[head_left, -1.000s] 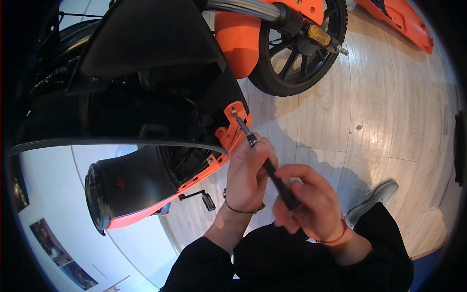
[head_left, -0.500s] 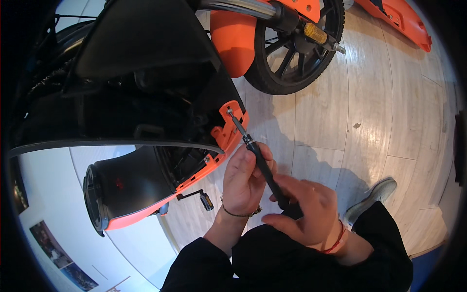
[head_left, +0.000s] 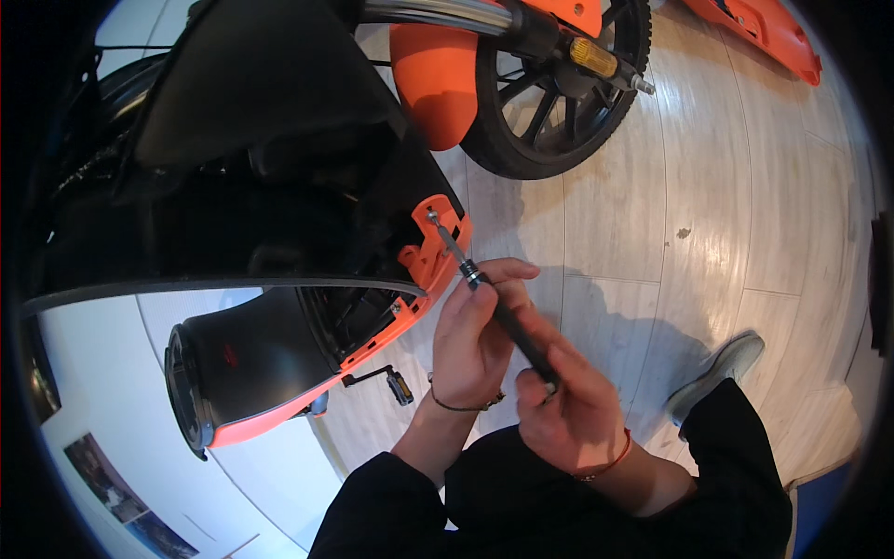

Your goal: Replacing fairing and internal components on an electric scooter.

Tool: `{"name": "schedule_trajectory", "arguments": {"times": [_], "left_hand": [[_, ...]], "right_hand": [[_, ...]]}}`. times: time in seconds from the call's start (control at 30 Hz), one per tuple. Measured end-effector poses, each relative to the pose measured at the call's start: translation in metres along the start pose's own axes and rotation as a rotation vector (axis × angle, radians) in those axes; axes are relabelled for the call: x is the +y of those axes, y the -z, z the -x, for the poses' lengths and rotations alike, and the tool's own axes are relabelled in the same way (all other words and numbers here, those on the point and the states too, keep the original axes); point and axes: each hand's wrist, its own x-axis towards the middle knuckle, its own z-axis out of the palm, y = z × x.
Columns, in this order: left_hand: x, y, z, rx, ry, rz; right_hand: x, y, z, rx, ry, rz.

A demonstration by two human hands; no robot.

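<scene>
Fingers of the left hand [head_left: 468, 335] and right hand [head_left: 577, 415] hold one tool, left near its front, right at its back. A big black and orange bike [head_left: 270, 112] fills the upper left. Its wheel [head_left: 570, 86] is black. The thin screwdriver [head_left: 512, 323] points up at a small orange piece [head_left: 434, 256].

The screwdriver [head_left: 515, 328] slanted through the person's left hand [head_left: 470, 331] and, nearer the body, right hand [head_left: 575, 410], its tip at the bracket [head_left: 431, 265]. Beyond was the wheel [head_left: 570, 91]; left of both hands, the pedal [head_left: 399, 388]; right, a shoe [head_left: 717, 374] on the floor [head_left: 633, 219].
</scene>
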Motion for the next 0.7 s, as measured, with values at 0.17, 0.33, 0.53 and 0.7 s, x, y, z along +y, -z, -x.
{"name": "schedule_trajectory", "arguments": {"times": [0.17, 0.33, 0.53, 0.7], "left_hand": [[0.001, 0.007, -0.002, -0.069, -0.038, 0.015], [0.003, 0.005, -0.002, -0.03, 0.044, 0.023], [0.009, 0.008, -0.006, -0.074, 0.035, -0.064], [0.012, 0.015, -0.008, -0.103, 0.116, 0.014]], "right_hand": [[-0.004, -0.001, 0.001, -0.159, 0.518, 1.313], [-0.032, -0.03, -0.006, -0.322, 0.893, 2.354], [-0.021, -0.052, 0.002, -0.171, 0.607, 2.327], [-0.006, -0.045, 0.002, 0.148, 0.195, 1.042]]}}
